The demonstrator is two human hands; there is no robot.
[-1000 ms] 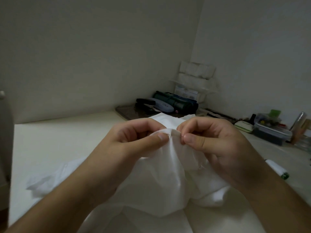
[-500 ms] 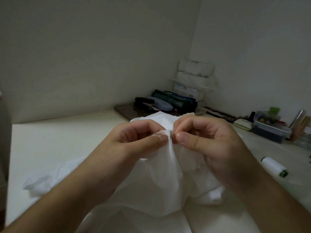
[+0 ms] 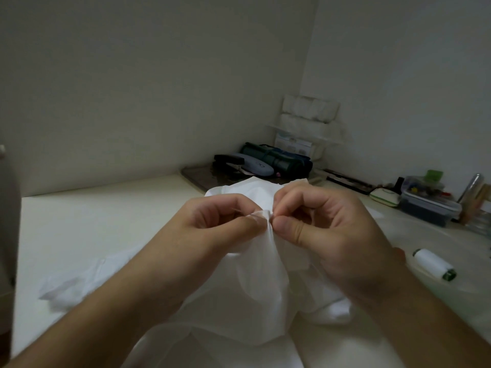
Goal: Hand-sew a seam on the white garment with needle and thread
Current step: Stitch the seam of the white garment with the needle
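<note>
The white garment (image 3: 255, 285) is lifted off the pale table and bunched between both hands. My left hand (image 3: 212, 229) pinches a small fold of its edge between thumb and curled fingers. My right hand (image 3: 326, 229) meets it from the right, thumb and forefinger pinched together at the same fold. The needle is too small to make out between the fingertips. A spool of white thread (image 3: 434, 264) with a dark green end lies on the table to the right of my right wrist.
Dark rolled cases and a stapler sit on a tray (image 3: 196, 175) in the far corner. A lidded plastic box (image 3: 430, 205) of small items and other clutter line the right wall. A white rack (image 3: 310, 120) stands in the corner. A blurred pale object (image 3: 8, 235) stands at the left edge.
My right fingertips have closed in on the fold beside my left thumb. The short dark line seen at the fold half a second ago no longer shows. The view has shifted slightly.
</note>
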